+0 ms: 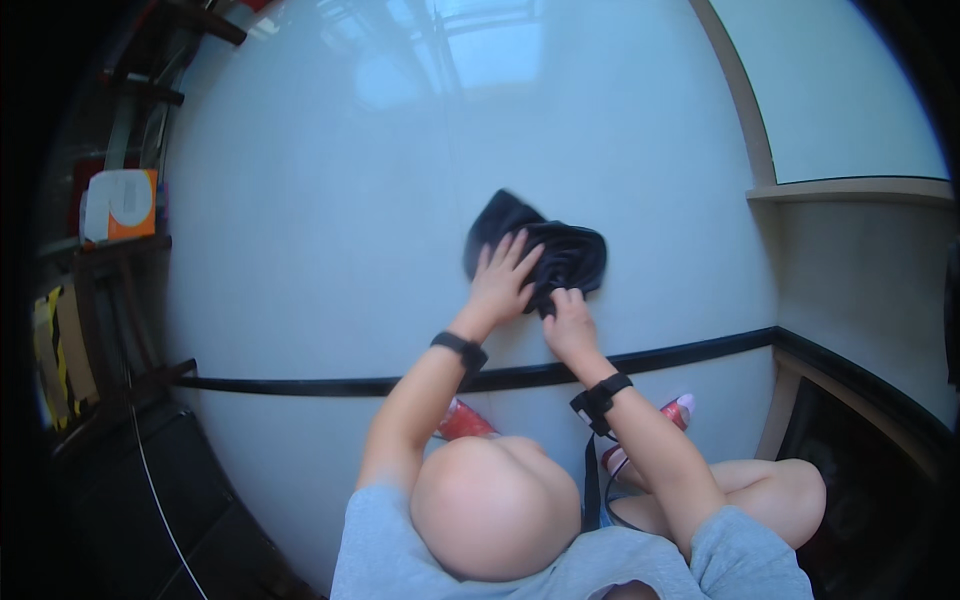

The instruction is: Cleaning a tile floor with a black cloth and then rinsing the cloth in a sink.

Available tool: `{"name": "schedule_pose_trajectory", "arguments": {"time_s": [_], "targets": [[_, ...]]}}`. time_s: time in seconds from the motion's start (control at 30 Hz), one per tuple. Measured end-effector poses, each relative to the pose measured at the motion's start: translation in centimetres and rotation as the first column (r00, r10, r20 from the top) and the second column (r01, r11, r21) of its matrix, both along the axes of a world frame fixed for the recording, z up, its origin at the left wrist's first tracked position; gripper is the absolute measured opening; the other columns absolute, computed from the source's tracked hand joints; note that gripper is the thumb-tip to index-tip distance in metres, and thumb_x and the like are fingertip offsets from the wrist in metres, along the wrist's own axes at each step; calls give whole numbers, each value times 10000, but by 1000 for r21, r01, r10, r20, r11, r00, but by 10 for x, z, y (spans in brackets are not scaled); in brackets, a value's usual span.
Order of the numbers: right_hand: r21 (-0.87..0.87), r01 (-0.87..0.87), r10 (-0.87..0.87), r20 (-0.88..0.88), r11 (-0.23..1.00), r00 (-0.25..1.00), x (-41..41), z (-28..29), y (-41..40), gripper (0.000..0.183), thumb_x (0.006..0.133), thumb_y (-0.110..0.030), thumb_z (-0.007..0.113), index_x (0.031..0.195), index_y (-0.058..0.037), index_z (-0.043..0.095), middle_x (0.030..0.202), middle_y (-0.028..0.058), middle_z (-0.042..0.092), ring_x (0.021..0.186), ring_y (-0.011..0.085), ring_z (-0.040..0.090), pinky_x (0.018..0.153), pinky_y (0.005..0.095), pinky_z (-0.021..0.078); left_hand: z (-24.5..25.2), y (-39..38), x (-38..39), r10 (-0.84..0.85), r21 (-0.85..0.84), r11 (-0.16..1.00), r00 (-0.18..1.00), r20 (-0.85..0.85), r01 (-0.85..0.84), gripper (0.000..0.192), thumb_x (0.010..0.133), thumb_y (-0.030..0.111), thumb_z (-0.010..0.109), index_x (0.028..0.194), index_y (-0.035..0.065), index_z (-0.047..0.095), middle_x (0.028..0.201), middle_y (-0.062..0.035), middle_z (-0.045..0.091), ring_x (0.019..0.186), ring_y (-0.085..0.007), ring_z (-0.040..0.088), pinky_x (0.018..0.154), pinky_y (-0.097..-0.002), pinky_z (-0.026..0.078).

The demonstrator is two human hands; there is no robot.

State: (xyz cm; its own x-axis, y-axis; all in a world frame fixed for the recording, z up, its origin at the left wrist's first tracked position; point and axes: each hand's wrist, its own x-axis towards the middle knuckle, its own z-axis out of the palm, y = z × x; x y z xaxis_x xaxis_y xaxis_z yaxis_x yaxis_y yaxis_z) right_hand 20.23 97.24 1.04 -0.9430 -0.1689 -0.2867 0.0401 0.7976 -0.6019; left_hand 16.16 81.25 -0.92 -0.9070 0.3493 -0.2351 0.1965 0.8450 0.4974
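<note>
A bunched piece of black cloth (570,247) lies on the glossy pale floor (322,225) in front of me. My left hand (502,281) rests flat on its left part with the fingers spread. At the cloth's near edge, my right hand (571,322) pinches a gathered bit of the fabric. What the folds may cover is hidden. Each wrist wears a black strap with a small device.
A dark strip (315,386) crosses the floor before my feet. At right are a ledge (847,190) and a dark doormat-like panel (847,450). A white and orange box (124,204) sits on dark furniture at left, above a taped cardboard piece (71,352). A thin cable (154,480) runs below.
</note>
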Motion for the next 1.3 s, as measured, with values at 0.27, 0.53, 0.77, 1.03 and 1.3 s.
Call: {"name": "schedule_pose_trajectory", "arguments": {"time_s": [0.27, 0.53, 0.77, 1.03, 1.3], "targets": [[-312, 151, 26, 498, 938, 867, 5, 54, -34, 311, 726, -117, 588, 1016, -9, 566, 1038, 262, 599, 991, 430, 564, 854, 459, 466, 83, -36, 20, 26, 130, 631, 188, 982, -765, 519, 992, 378, 378, 1465, 184, 293, 1444, -47, 368, 1306, -163, 352, 1029, -430, 356], [-425, 466, -238, 486, 776, 841, -31, 246, -26, 353, 762, -182, 624, 1060, -9, 547, 1005, 216, 633, 954, 364, 618, 832, 402, 485, 272, -16, -60, -53, 281, 646, 326, 944, -710, 475, 948, 337, 501, 1363, 109, 457, 1267, -61, 548, 1143, -151, 507, 963, -300, 412], [-445, 597, -364, 505, 667, 783, -14, 388, 36, 293, 840, -61, 616, 1102, 4, 502, 974, 84, 608, 900, 133, 585, 772, 270, 490, 426, 62, -46, -60, 477, 547, 536, 842, -688, 510, 925, 277, 572, 1359, 45, 438, 1239, -85, 551, 1127, -146, 500, 974, -281, 391], [-431, 869, -427, 757, 242, 494, 46, 598, 122, 258, 859, -52, 591, 1104, -22, 517, 1036, 81, 608, 968, 139, 587, 837, 261, 480, 587, 130, 15, -265, 576, 552, 528, 807, -603, 561, 933, 292, 563, 1400, 44, 376, 1319, -131, 490, 1192, -167, 471, 998, -294, 380], [-520, 852, -731, 601, -53, 322, 118, 691, 152, 243, 858, -111, 593, 1068, 8, 565, 943, 70, 624, 865, 124, 593, 727, 250, 493, 700, 189, 33, -475, 583, 736, 352, 807, -344, 472, 931, 241, 582, 1312, -4, 452, 1145, -83, 584, 1045, -135, 551, 902, -259, 444]]}}
